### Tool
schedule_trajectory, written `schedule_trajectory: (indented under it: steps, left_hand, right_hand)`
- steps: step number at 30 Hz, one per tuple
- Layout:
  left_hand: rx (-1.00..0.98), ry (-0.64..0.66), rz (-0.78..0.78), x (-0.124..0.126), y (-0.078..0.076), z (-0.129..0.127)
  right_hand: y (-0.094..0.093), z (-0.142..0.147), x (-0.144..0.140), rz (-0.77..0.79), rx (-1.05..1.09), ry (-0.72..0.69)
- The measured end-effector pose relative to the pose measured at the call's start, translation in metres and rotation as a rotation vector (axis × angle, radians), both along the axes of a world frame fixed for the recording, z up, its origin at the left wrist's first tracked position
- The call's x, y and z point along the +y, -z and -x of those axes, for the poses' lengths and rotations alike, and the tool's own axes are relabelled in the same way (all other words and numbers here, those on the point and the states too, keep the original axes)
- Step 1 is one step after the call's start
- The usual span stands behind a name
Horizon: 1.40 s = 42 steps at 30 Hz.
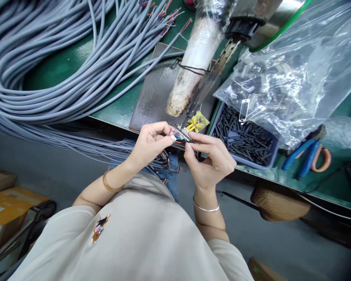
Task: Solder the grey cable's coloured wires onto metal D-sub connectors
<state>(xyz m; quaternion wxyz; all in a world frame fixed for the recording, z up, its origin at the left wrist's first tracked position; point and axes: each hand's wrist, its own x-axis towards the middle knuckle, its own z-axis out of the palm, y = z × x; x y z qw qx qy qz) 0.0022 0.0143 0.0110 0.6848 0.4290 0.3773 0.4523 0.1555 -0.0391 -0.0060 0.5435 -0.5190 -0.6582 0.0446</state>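
At the table's front edge, my left hand (152, 143) pinches thin coloured wires (172, 133), a red one standing up from the fingertips. My right hand (211, 158) grips a small multi-pin connector (183, 132) by its right end, between thumb and fingers. The wires meet the connector's row of pins, though the exact contact is too small to make out. Just above the connector, a soldering iron (224, 58) points down toward it. A yellow sponge (203, 121) lies right behind my fingers.
Grey cables (76, 93) fill the left of the green table, stripped ends at the back. A wrapped white cone (190, 66) stands above a dark plate (150, 93). At right are a bin of black sleeves (240, 146), a plastic bag of metal parts (292, 86) and pliers (305, 156).
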Motion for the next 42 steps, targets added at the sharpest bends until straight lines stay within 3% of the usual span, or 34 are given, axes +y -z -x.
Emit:
schedule_trajectory:
  steps: [5, 8, 10, 15, 25, 42]
  left_hand:
    - [0.014, 0.053, 0.056, -0.002, -0.002, 0.005]
    - [-0.021, 0.202, 0.083, -0.004, -0.006, 0.010]
    - [-0.030, 0.236, 0.070, -0.004, -0.008, 0.014]
    - [0.038, 0.149, 0.085, -0.005, -0.004, 0.016]
    - [0.006, 0.043, 0.154, -0.003, 0.000, 0.006]
    - [-0.017, 0.020, 0.142, 0.003, -0.006, 0.002]
  right_hand:
    - [-0.001, 0.001, -0.001, -0.004, 0.013, 0.033]
    - [-0.004, -0.001, -0.003, 0.170, 0.181, 0.019]
    - [-0.006, -0.001, -0.004, 0.266, 0.309, 0.011]
    - [-0.007, 0.000, -0.005, 0.199, 0.377, 0.058]
    - [-0.005, 0.000, -0.003, 0.196, 0.277, -0.014]
    - [-0.009, 0.002, 0.006, 0.110, 0.110, 0.018]
